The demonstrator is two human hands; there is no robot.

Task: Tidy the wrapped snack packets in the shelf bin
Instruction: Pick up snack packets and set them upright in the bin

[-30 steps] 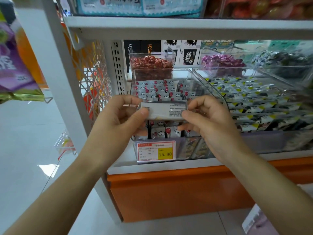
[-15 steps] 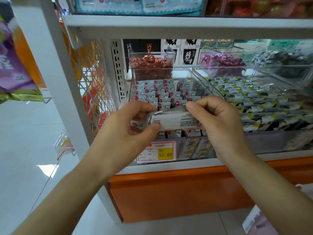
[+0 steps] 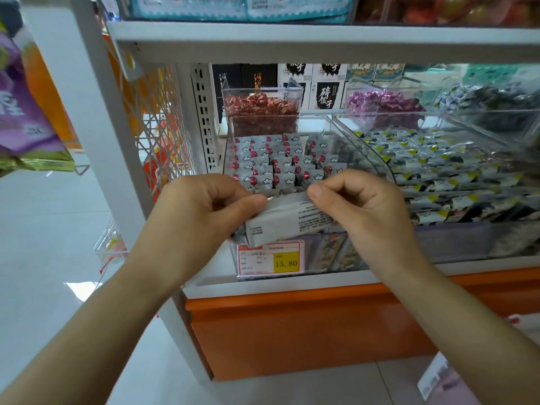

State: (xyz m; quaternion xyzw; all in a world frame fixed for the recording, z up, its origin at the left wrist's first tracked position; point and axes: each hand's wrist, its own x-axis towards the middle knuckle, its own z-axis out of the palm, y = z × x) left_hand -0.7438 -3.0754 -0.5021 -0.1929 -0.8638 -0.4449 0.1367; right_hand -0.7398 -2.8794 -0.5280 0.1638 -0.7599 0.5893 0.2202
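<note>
A clear shelf bin [image 3: 336, 124] holds several grey snack packets [image 3: 280, 163] with red and white cloud prints, standing in rows. Over the bin's front end I hold one grey wrapped packet [image 3: 285, 220], its printed back side facing me and its left end tilted down. My left hand [image 3: 198, 217] pinches its left end between thumb and fingers. My right hand [image 3: 365, 211] pinches its upper right edge. The front packets are hidden behind my hands.
A price tag reading 15.80 [image 3: 270, 258] sits on the bin's front. A bin of yellow-marked packets [image 3: 438, 171] stands to the right. Red candy [image 3: 260, 106] and purple candy [image 3: 382, 103] bins sit behind. A shelf board [image 3: 321, 39] hangs close overhead.
Both hands have lowered the packet from above the rows down to the bin's front end, and it now tilts with its left end lower.
</note>
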